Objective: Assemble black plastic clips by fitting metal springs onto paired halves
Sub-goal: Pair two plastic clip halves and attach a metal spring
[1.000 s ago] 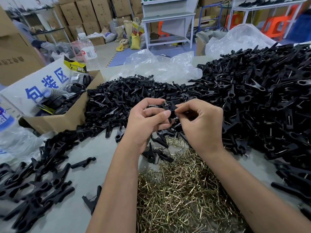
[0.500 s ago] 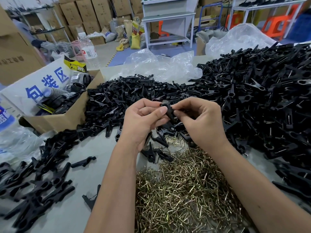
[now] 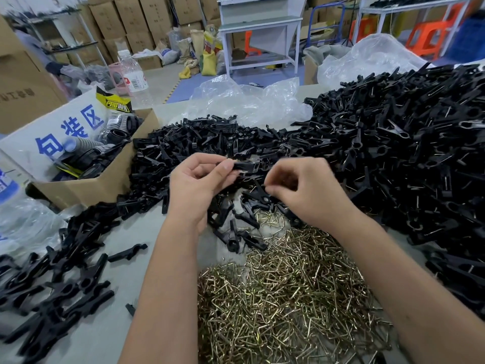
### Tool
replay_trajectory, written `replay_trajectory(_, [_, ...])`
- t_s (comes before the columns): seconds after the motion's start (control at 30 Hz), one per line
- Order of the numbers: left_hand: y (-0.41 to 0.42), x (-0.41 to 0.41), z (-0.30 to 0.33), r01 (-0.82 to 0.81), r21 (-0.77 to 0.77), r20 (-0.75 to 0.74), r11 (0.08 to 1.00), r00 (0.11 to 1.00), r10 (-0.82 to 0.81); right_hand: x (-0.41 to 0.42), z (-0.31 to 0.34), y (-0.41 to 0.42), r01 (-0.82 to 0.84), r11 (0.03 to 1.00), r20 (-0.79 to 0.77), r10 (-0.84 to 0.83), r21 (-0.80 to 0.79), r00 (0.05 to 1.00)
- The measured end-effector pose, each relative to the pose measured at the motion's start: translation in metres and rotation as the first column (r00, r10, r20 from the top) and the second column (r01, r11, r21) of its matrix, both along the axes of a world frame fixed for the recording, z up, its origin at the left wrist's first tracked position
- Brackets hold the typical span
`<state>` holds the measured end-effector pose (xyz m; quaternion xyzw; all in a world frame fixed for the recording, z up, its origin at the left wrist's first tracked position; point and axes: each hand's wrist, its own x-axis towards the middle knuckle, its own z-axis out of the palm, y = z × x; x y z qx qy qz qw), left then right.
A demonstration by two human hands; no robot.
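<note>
while left hand [image 3: 200, 185] pinches clip half [image 3: 245, 166], right hand [image 3: 304, 190] fingers curled, contents unclear, above springs [image 3: 283, 298]

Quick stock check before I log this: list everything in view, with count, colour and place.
clip halves: heap, black, table centre, far side
big clip pile: heap, black, right
clips: scattered group, black, near left
springs: heap, brassy metal, near centre
held clip piece: one, black, between both hands
cardboard box: one, brown, left
plastic sheet: one, clear, far centre
water bottle: one, clear, far left
left hand: pinches held clip piece
right hand: fingers curled, contents hidden
</note>
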<state>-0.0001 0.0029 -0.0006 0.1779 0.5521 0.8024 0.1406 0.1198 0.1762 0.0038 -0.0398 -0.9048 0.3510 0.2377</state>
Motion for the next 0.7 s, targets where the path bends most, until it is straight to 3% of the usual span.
replay_trajectory(0.1, [-0.003,-0.004,0.0,-0.107,0.029,-0.014,0.994,0.994,0.107,0.001,0.001,-0.013,-0.139,0.95,0.346,0.035,0.281,0.938])
replay_trajectory(0.17, [-0.003,-0.003,0.0,-0.122,0.041,-0.012,0.992,0.992,0.122,-0.001,0.0,-0.023,-0.157,0.87,0.42,-0.062,0.467,0.905])
replay_trajectory(0.27, [-0.001,0.0,0.001,-0.114,0.049,-0.016,0.992,0.993,0.115,-0.003,0.003,-0.028,-0.166,0.856,0.447,-0.083,0.489,0.89])
replay_trajectory(0.37, [-0.001,0.0,0.0,-0.099,0.032,-0.045,0.995,0.994,0.1,0.0,0.001,-0.02,-0.168,0.939,0.456,0.013,0.301,0.89])
replay_trajectory(0.47, [-0.002,-0.001,-0.002,-0.098,0.005,-0.064,0.995,0.993,0.098,0.004,0.002,-0.008,-0.117,0.993,0.346,0.105,0.013,0.932])
replay_trajectory(0.6, [-0.002,-0.002,-0.002,-0.13,-0.038,-0.1,0.991,0.987,0.126,0.007,0.005,0.0,-0.135,0.925,0.172,0.207,-0.356,0.963])
replay_trajectory(0.7, [-0.002,-0.002,-0.001,-0.139,-0.034,-0.1,0.99,0.986,0.135,0.006,0.003,0.0,-0.14,0.874,0.18,0.249,-0.465,0.952])
